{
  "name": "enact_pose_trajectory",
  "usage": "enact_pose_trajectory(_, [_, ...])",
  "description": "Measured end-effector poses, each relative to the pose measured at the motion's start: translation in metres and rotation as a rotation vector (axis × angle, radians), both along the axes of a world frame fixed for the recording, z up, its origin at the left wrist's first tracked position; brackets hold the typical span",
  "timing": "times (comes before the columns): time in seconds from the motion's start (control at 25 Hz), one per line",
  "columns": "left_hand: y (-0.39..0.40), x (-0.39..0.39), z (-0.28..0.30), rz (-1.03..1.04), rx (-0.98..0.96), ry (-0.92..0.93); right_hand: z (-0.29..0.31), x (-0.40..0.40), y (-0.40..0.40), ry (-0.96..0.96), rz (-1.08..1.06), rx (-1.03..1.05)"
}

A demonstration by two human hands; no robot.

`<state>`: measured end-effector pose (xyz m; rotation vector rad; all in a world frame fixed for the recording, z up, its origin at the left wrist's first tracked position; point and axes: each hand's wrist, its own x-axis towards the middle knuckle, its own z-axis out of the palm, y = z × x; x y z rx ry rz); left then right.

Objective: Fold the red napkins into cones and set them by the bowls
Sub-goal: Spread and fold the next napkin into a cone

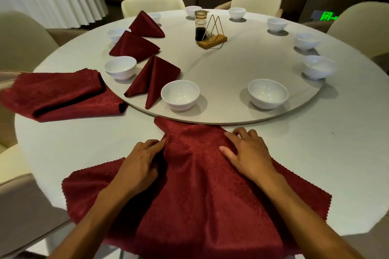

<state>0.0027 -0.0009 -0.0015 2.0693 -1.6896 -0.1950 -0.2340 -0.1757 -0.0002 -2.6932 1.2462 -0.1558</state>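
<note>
Napkin (200, 185) bunched at 12 o'clock; left hand (139, 166) grip pinching, right hand (248, 153) flat. Slick cloth may slip, skewing cone.

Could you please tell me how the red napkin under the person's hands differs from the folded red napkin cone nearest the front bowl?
The flat red patterned napkin lies spread on the white tablecloth, gathered at its far corner; the folded red napkin cone stands finished on the round turntable. The left hand and right hand rest on the flat one; nothing touches the cone. Both are the same dark red cloth.
</note>
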Motion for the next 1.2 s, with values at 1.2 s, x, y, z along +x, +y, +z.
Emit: enact_pose_trajectory(1.2, [0.042,-0.036,0.0,-0.504,0.124,0.074,0.004,-0.131,0.063,-0.123,0.54,0.251])
